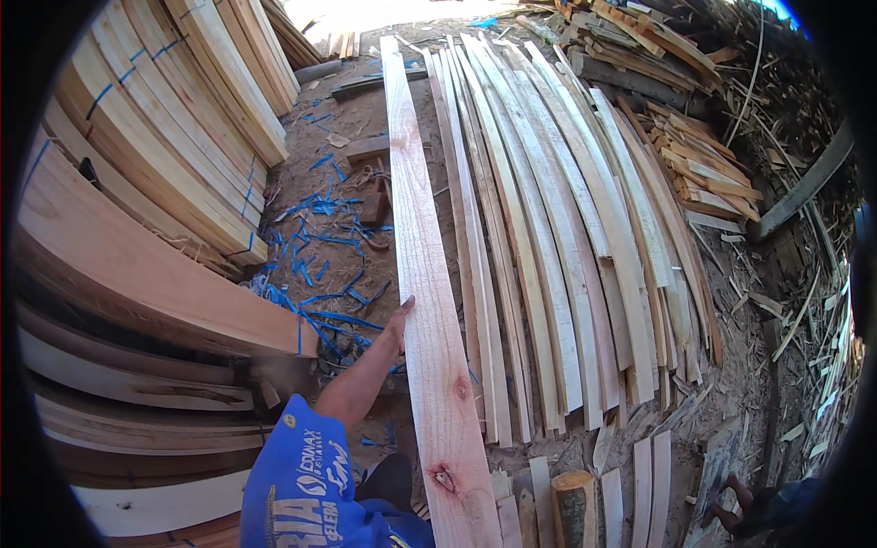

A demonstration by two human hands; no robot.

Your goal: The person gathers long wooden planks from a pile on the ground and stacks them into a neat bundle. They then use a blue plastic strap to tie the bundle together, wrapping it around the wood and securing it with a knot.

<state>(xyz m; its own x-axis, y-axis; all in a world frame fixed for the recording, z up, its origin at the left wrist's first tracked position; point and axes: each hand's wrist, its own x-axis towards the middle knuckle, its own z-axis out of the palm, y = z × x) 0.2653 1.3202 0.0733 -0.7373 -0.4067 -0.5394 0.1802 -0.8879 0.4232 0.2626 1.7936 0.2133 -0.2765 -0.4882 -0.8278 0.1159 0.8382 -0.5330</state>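
Note:
My left hand (399, 326) is closed on the left edge of a long, pale plank (437, 301) with reddish knots. The plank runs from the bottom of the view to the far side, above the ground and overlapping the boards behind it. My left forearm rises from a blue printed sleeve (306, 470). I do not see my right hand; the plank's near end passes out of view. To the right of the held plank lies a wide row of long sawn boards (557, 219), spread side by side.
Strapped stacks of timber (155, 119) stand on the left. Blue strap scraps (320, 219) litter the dirt. Short pieces of wood (708, 169) are piled at right, and a cut log (574, 507) stands near. Another person's hand (729, 507) shows at lower right.

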